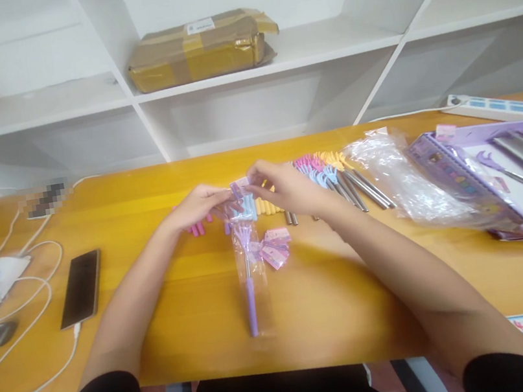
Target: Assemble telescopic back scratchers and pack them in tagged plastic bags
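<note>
My left hand [201, 205] pinches the top end of a clear plastic bag [260, 281]. Inside the bag lies a purple back scratcher [251, 302], its claw end towards my hands and its handle towards me. In the fingers of my right hand [277, 184] is a small printed card [239, 188], at the bag's mouth and close to my left fingertips. Fingers partly hide where card and bag meet. Several more pink printed cards [276, 248] lie fanned out beside the bag on the right.
Beyond my hands lie blue [247, 208], yellow [267, 206] and pink handles [198, 229]. Back scratcher heads with metal rods [355, 185] lie right, near empty plastic bags [417, 186] and a purple box [475, 180]. A phone [80, 288] and cables are left.
</note>
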Action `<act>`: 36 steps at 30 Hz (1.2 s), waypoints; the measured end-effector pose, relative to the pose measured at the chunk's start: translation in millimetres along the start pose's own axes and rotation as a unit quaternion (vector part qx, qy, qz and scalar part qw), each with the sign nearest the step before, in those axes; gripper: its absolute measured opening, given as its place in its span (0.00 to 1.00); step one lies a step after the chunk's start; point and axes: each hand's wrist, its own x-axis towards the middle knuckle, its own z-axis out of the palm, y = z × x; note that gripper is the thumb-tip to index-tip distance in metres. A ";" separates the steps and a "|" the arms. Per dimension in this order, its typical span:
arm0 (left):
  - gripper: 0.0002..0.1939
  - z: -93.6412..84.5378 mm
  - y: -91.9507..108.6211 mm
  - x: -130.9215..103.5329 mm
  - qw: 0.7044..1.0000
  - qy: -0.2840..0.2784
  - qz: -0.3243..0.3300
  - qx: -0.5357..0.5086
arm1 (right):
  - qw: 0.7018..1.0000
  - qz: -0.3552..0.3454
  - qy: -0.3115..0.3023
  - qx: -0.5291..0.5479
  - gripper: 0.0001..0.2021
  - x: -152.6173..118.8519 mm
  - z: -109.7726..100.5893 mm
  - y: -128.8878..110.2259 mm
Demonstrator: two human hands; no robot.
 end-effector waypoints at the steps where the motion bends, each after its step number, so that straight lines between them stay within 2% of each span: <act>1: 0.30 0.5 0.3 0.0 1.000 -0.003 0.012 -0.017 | 1.000 -0.003 0.008 -0.008 0.11 0.4 0.4 -0.3; 6: 0.23 3.0 0.7 3.3 0.985 -0.043 0.089 -0.140 | 0.998 -0.030 0.030 -0.043 0.09 1.9 2.3 2.4; 8: 0.24 2.9 -1.4 6.1 0.986 -0.041 0.073 -0.147 | 0.996 -0.060 0.036 -0.054 0.08 2.4 3.2 5.5; 11: 0.27 1.9 -5.4 9.1 0.993 -0.002 0.016 -0.118 | 0.990 -0.110 0.041 -0.079 0.10 2.7 5.2 9.9; 14: 0.28 1.5 -8.7 10.7 0.994 0.009 -0.011 -0.110 | 0.985 -0.131 0.022 -0.109 0.14 2.2 7.7 10.8; 18: 0.28 2.2 -11.5 12.8 0.993 -0.002 -0.015 -0.120 | 0.986 -0.118 0.005 -0.117 0.15 1.4 10.4 6.4; 23: 0.26 4.1 -10.8 14.0 0.991 0.007 -0.016 -0.134 | 0.989 -0.097 0.002 -0.112 0.10 1.9 10.5 2.2; 31: 0.22 10.5 -2.4 10.9 0.984 -0.025 -0.006 -0.178 | 0.986 -0.104 -0.010 -0.133 0.13 1.4 13.2 3.6; 36: 0.22 9.4 -3.1 11.9 0.983 -0.014 -0.002 -0.183 | 0.983 -0.122 0.001 -0.138 0.12 -2.0 13.6 2.8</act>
